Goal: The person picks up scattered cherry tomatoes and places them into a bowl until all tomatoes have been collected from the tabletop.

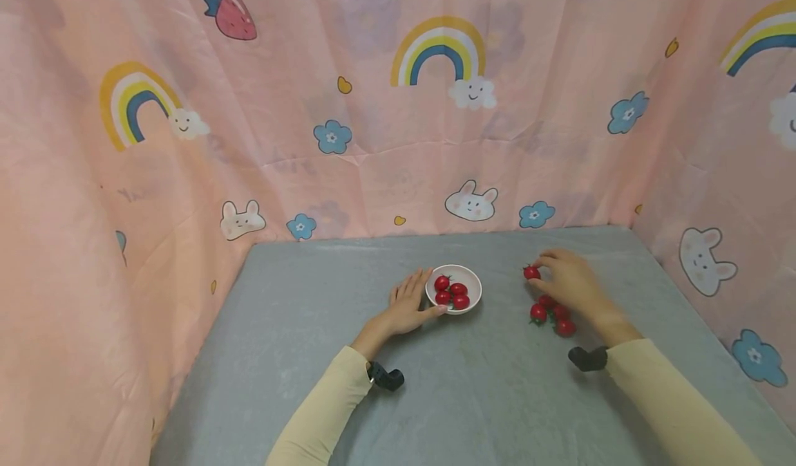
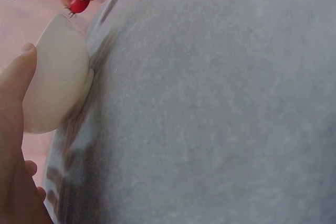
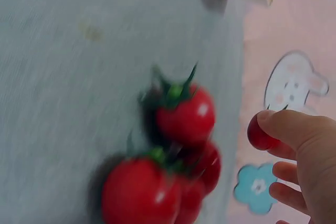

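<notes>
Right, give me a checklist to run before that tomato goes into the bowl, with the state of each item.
1. Right hand pinches one cherry tomato between fingertips: ok.
2. Held tomato is lifted off the grey table cover: cannot tell.
3. Left hand rests against the white bowl, thumb along its near rim: ok.
4. Bowl has room; four tomatoes in the bowl fill only part of it: ok.
5. Cover between the held tomato and the bowl is bare: ok.
6. Loose tomatoes lie clustered under the right hand, which touches or overlaps them; they may get nudged: not ok.
</notes>
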`<action>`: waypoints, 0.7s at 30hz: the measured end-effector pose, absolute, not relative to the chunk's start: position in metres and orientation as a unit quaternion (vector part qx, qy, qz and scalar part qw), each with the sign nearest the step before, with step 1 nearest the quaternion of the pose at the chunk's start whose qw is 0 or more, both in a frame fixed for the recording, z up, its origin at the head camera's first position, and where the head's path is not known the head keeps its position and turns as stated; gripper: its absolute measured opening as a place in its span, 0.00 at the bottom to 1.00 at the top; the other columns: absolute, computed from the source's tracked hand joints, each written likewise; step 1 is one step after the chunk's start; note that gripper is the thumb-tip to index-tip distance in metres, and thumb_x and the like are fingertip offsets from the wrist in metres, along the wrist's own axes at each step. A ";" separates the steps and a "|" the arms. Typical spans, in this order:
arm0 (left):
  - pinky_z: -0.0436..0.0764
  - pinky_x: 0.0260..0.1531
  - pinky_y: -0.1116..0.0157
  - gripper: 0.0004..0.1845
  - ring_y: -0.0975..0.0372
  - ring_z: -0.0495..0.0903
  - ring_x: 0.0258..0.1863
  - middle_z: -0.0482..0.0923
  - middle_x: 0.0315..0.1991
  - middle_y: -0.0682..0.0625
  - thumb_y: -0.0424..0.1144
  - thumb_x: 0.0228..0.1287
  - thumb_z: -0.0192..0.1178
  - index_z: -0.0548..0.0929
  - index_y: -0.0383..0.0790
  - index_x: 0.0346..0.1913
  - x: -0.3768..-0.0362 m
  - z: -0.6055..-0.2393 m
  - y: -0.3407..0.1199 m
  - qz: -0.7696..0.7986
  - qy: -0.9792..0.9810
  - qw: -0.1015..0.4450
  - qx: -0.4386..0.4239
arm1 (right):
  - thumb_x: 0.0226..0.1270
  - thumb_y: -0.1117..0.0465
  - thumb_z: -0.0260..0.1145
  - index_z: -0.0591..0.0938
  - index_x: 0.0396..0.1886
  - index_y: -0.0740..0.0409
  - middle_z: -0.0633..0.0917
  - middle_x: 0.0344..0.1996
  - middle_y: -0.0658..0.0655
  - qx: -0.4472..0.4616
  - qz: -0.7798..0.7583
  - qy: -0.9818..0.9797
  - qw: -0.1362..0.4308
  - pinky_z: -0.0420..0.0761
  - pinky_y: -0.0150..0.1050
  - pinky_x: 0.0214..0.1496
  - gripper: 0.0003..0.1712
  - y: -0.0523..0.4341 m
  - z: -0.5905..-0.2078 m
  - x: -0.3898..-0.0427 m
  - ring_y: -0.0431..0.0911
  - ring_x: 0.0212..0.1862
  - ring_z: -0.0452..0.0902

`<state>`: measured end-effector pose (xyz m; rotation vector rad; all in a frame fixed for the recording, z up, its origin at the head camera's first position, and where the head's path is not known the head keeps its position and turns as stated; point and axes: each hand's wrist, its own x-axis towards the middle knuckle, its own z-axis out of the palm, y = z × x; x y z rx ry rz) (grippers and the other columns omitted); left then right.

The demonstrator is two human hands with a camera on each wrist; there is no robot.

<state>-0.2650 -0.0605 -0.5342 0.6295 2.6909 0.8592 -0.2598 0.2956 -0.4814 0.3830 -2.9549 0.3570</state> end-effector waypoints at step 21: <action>0.38 0.76 0.41 0.49 0.50 0.37 0.82 0.38 0.82 0.48 0.71 0.65 0.50 0.36 0.63 0.80 -0.264 -0.532 -0.058 0.297 0.922 0.129 0.213 | 0.59 0.47 0.74 0.86 0.50 0.54 0.80 0.61 0.64 0.187 0.127 -0.970 0.085 0.64 0.65 0.70 0.23 0.209 -0.466 -0.274 0.62 0.65 0.72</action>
